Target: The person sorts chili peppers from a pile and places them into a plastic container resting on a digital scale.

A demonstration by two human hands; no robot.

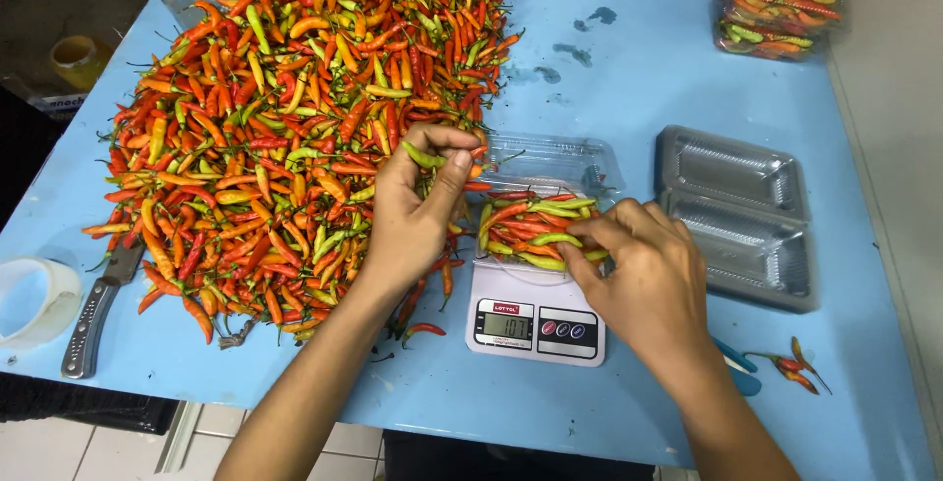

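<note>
The left hand (413,211) is raised over the right edge of the big pile of chillies (285,117) that covers the left half of the blue table (638,68), its thumb and fingers pinched on a single green chilli (424,158). The right hand (643,275) rests its loosely curled fingers on the chillies in a clear plastic tray (535,230), which sits on a small white kitchen scale (535,319) near the front edge of the table; whether it grips any of them I cannot tell. Just right of the scale lies an open empty tray (737,216). A filled, closed tray (776,4) stands at the far right corner. A knife (98,309) and a roll of tape (34,299) lie by the front left corner, and a few loose chillies (796,368) lie near the front right.
</note>
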